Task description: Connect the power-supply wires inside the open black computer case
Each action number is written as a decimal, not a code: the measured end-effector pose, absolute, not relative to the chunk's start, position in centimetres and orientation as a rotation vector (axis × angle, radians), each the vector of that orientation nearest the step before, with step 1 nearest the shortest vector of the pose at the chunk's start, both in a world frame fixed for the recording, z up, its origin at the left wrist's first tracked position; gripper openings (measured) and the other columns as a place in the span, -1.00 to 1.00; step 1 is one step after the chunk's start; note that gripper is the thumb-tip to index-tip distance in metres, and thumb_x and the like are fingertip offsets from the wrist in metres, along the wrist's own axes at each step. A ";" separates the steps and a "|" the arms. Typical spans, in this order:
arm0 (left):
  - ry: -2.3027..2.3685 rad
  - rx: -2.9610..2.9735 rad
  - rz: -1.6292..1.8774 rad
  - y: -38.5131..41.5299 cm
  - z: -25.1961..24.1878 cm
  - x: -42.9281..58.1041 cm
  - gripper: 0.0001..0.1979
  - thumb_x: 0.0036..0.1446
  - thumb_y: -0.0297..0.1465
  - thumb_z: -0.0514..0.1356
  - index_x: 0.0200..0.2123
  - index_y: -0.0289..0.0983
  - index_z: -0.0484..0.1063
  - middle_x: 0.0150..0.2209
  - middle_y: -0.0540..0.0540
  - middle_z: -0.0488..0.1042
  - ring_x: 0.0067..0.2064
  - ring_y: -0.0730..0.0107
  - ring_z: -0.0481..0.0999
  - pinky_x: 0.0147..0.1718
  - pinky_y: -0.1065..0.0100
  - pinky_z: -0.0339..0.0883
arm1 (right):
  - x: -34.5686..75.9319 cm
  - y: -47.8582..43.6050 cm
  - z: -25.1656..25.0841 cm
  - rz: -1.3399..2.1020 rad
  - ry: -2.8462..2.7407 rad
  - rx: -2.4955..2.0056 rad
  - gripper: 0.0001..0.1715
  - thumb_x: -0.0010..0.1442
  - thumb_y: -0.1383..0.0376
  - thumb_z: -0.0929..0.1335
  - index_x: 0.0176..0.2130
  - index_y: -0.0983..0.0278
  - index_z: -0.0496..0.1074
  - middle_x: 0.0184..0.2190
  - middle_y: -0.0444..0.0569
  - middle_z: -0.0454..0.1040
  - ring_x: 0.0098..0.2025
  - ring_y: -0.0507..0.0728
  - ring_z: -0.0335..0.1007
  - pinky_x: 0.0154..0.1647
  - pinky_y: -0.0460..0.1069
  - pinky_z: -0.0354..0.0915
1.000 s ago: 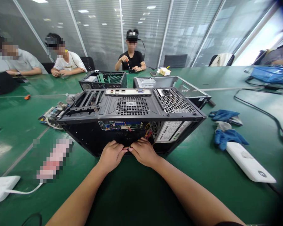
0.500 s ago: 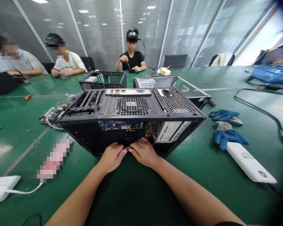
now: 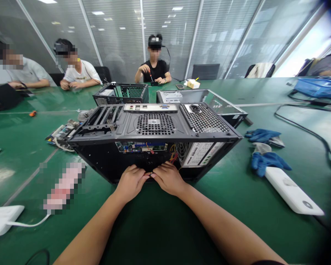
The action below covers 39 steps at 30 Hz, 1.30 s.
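A black computer case (image 3: 102, 156) lies before me with its rear panel facing up and its near side open. Inside show part of a motherboard (image 3: 136, 147), a labelled power supply (image 3: 201, 154) and red and yellow wires (image 3: 174, 151). At the case's lower near edge, my left hand (image 3: 130, 182) and my right hand (image 3: 168, 178) meet with thumbs and fingers pinched. Between the fingertips a small bit of thin reddish and dark cable (image 3: 148, 173) shows; its ends are hidden by my fingers.
Left of the case lie loose circuit boards (image 3: 62, 134), a blurred pink object (image 3: 63, 189) and a white power bank (image 3: 5, 219). On the right are blue gloves (image 3: 269, 160), a white device (image 3: 294, 191) and black cable (image 3: 306, 121). More case frames (image 3: 121, 92) and several people are behind.
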<state>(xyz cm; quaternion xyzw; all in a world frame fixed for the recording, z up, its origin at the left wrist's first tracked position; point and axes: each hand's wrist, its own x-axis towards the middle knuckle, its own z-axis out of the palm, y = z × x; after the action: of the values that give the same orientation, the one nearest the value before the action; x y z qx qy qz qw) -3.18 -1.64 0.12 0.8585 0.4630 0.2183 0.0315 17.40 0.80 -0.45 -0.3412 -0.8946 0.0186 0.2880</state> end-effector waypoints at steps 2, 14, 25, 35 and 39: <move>1.441 2.662 0.683 -1.6 0.2 -3.2 -0.63 0.35 -0.22 -0.03 -0.46 -0.26 0.33 -0.49 -0.07 0.39 -0.38 0.31 0.29 -0.34 0.28 0.15 | 17.4 0.8 -0.3 0.061 -2.389 -0.916 -0.63 0.37 0.21 0.18 -0.40 0.26 0.40 -0.51 -0.08 0.45 -0.43 0.07 0.29 -0.28 0.01 0.02; 1.414 2.610 0.625 -1.6 0.1 -3.0 -0.62 0.37 -0.26 -0.07 -0.49 -0.25 0.26 -0.52 -0.04 0.33 -0.40 0.33 0.27 -0.35 0.29 0.15 | 17.4 0.8 -0.5 0.051 -2.365 -0.915 -0.64 0.36 0.20 0.19 -0.40 0.26 0.40 -0.51 -0.09 0.46 -0.43 0.08 0.29 -0.27 0.01 0.04; 1.343 2.455 0.683 -1.7 0.5 -3.0 -0.62 0.36 -0.28 -0.08 -0.52 -0.25 0.19 -0.55 0.01 0.25 -0.40 0.36 0.25 -0.39 0.32 0.11 | 17.4 0.7 -0.8 0.049 -2.332 -0.873 -0.73 0.33 0.19 0.23 -0.28 0.27 0.42 -0.44 -0.05 0.49 -0.37 0.11 0.34 -0.22 0.03 0.11; 1.347 2.480 0.713 -1.7 0.7 -2.9 -0.61 0.36 -0.27 -0.08 -0.52 -0.24 0.21 -0.55 0.00 0.27 -0.41 0.35 0.25 -0.39 0.32 0.11 | 17.4 0.8 -0.7 0.000 -2.360 -0.879 -0.68 0.37 0.21 0.19 -0.27 0.27 0.44 -0.45 -0.04 0.48 -0.38 0.11 0.31 -0.22 0.03 0.09; 1.390 2.576 0.687 -1.7 0.4 -3.0 -0.61 0.36 -0.26 -0.08 -0.51 -0.25 0.24 -0.54 -0.03 0.30 -0.41 0.33 0.26 -0.37 0.29 0.12 | 17.3 0.9 -0.5 0.003 -2.373 -0.890 -0.66 0.37 0.21 0.18 -0.32 0.27 0.43 -0.48 -0.05 0.47 -0.41 0.09 0.30 -0.26 0.02 0.07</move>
<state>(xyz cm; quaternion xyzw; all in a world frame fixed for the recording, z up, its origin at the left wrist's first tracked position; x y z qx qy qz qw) -3.02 -1.66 0.35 0.8549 0.4612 0.2279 0.0673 17.34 0.88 -0.53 -0.3349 -0.8936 0.0011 0.2989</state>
